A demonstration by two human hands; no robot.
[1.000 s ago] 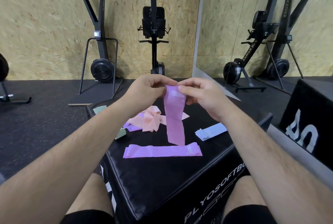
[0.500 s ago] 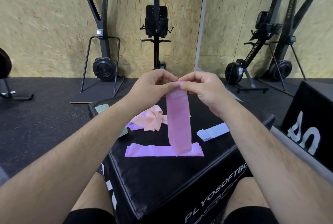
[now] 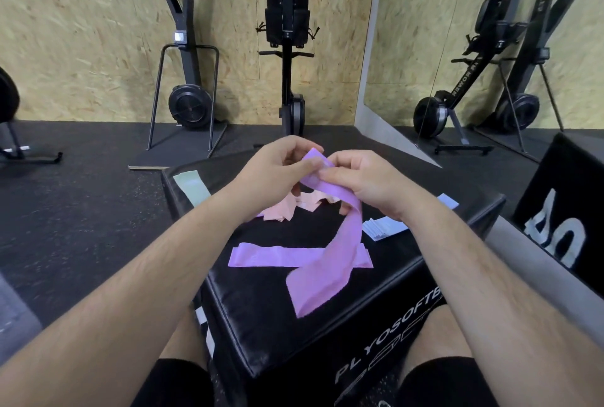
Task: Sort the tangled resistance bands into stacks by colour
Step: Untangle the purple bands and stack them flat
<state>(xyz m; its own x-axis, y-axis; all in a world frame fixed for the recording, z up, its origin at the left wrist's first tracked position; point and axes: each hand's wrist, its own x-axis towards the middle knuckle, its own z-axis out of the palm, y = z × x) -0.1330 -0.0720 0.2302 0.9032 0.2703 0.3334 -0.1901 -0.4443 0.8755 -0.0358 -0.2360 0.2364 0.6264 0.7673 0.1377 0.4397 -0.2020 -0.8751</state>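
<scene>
A purple band [image 3: 330,259] is pinched at its top end by both my left hand [image 3: 277,174] and my right hand [image 3: 366,181] above the black plyo box [image 3: 261,325]. Its free end trails down toward me and crosses a second purple band [image 3: 261,256] that lies flat on the box top. Behind my hands sits a tangle of peach bands [image 3: 281,210], partly hidden. A green band [image 3: 191,189] lies at the box's far left corner. Light blue bands [image 3: 384,228] are stacked at the right.
A second black box [image 3: 568,210] stands to the right. Rowing machines [image 3: 287,56] stand upright against the chipboard wall, with more reflected in a mirror [image 3: 474,46] at right. Dark rubber floor surrounds the box. My knees are under its near edge.
The held purple band hung straight down before; now its lower end has swung toward me and drapes over the flat purple band. My hands have dropped a little.
</scene>
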